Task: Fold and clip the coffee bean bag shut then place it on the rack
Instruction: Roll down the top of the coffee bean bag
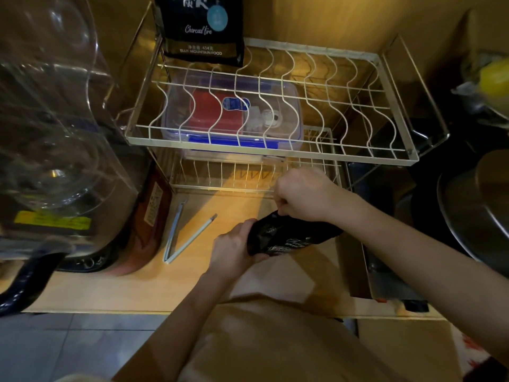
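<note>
**Bag held in both hands above the counter**

Bag (289, 238): black, lying crosswise, just in front of the rack's lower tier. Left hand (234, 252) wraps its left end, fingers closed around it. Right hand (305, 197) comes over from the right and pinches the bag's upper edge between curled fingers. Right forearm covers the bag's right end, so its full length can't be seen. Print on the bag is too small to read.

Clip (183, 235): pale, spread open in a V, flat on the counter (137, 288) just left of the left hand, not touching it. Bare counter lies between clip and hand and runs to the near edge.

Rack (275, 155): two wire tiers. Upper tier's right half is open wire; a second bag (202, 26) stands at its back left corner, top cut off by the frame. A lidded box (234, 114) shows through the wires underneath.

Left: a glass-domed appliance (55, 119), blurred, hems the counter. Right: pans (473, 208), partly cut off.
</note>
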{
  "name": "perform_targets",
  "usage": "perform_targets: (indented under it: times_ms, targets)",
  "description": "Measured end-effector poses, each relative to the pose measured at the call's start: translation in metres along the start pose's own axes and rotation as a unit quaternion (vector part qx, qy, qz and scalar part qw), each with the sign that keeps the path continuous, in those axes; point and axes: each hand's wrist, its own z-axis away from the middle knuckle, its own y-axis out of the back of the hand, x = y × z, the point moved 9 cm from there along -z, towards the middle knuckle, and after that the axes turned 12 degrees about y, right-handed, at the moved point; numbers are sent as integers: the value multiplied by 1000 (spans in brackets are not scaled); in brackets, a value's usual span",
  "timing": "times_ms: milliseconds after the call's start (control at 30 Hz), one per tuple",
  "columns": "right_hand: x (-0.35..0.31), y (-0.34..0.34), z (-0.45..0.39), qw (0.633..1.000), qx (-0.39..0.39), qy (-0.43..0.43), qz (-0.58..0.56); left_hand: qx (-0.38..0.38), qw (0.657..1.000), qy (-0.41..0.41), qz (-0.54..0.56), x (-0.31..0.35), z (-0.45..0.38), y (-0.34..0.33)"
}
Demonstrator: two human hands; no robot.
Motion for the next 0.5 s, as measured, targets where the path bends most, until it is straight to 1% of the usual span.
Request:
perform_targets:
  times_ms: [100, 167, 267, 300, 333, 400, 500]
  targets:
    - [0, -6, -5, 999, -8, -7, 41, -8, 1000, 9, -7, 2, -3, -5]
    - [-4, -7, -5, 998, -2, 23, 52, -20, 1000, 10, 2, 5, -8, -7]
    - [-12, -11, 5, 997, -39, 72, -17, -56, 998, 15, 33, 4, -10, -14]
    - [-15, -11, 8, 995, -54, 84, -19, -65, 997, 22, 45, 1, -10, -16]
    - [-18, -12, 9, 994, -56, 94, -6, -73, 995, 30, 60, -2, -9, -17]
    - [-21, -11, 9, 994, -32, 108, 16, -84, 991, 34, 98, -6, -10, -16]
    - [-22, -11, 6, 993, -21, 116, 13, -105, 978, 10, 182, 0, -14, -14]
